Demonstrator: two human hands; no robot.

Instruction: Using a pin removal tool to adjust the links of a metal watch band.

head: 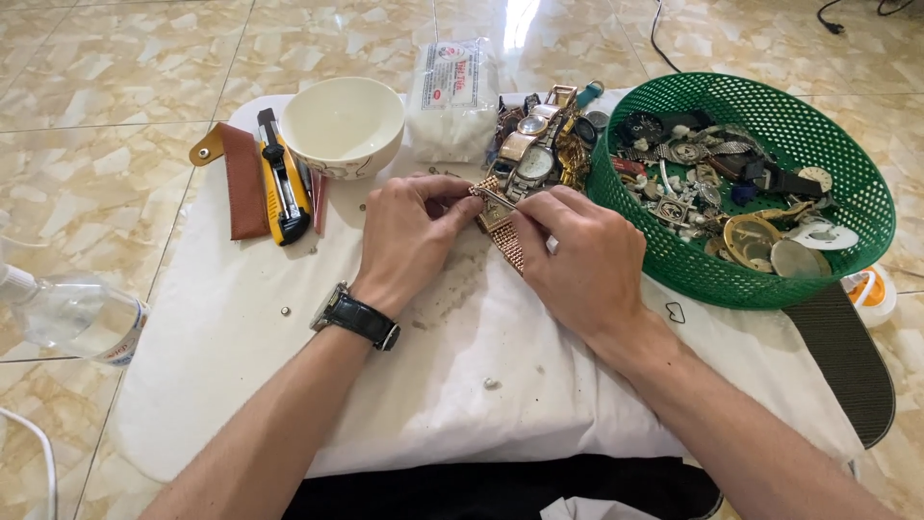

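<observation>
Yellow utility knife (pixel 285 183) and white bowl (pixel 343 125) parked within reach at left; left hand (pixel 409 241) pinches gold mesh-strap watch (pixel 500 226) steady mid-cloth; right hand (pixel 582 255) grips thin tool against it; green basket (pixel 847 183) of watch parts right.

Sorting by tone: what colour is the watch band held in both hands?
Rose-gold mesh band, clearest in the head view.

floor: glossy beige marbled tiles (pixel 115 77) with thin grout lines
light: bright glare streak (pixel 520 24) on the tiles at top centre, daylight-like, source out of frame
cables: black cable (pixel 659 39) trails across the floor top right; white cord (pixel 38 453) at bottom left
work surface: white cloth (pixel 289 385), stained and crumb-flecked, spread low over the floor
walls/windows: out of view
</observation>
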